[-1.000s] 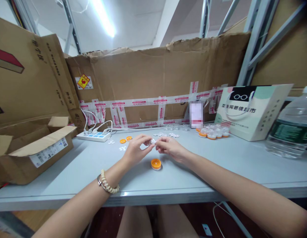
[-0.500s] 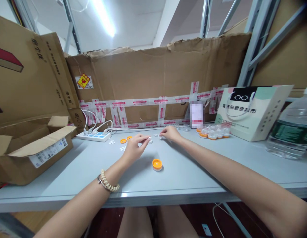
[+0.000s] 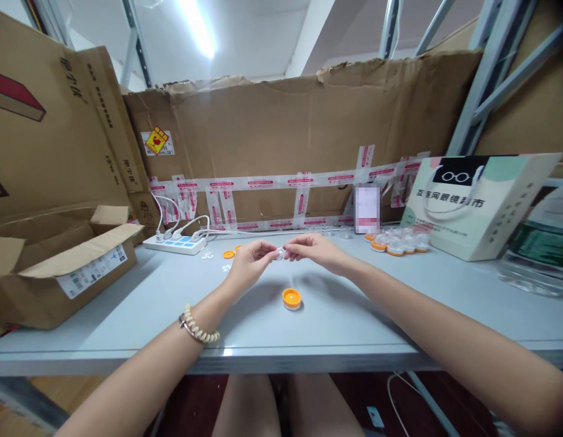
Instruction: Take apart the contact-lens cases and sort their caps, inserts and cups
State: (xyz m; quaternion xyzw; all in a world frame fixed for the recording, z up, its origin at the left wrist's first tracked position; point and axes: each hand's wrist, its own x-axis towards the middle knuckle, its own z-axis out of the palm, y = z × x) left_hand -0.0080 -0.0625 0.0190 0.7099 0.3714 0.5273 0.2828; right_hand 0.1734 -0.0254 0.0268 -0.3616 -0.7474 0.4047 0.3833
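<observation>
My left hand point(image 3: 250, 264) and my right hand point(image 3: 312, 250) meet above the middle of the grey table point(image 3: 140, 315). Both pinch a small clear plastic piece point(image 3: 280, 253) between their fingertips. A beaded bracelet point(image 3: 197, 325) circles my left wrist. Below the hands an orange round cap point(image 3: 292, 298) lies on the table. Two more orange caps point(image 3: 229, 254) and a few clear bits lie just left of my left hand.
A cluster of clear cups with orange bases point(image 3: 397, 243) stands at the back right beside a paper bag point(image 3: 477, 200). A water bottle point(image 3: 536, 249) lies far right. A white power strip point(image 3: 175, 243) and an open cardboard box point(image 3: 58, 267) are left. A cardboard wall point(image 3: 309, 133) closes the back.
My right hand reached back to the scattered clear pieces, then returned to meet my left hand over the table. The camera tilted slightly.
</observation>
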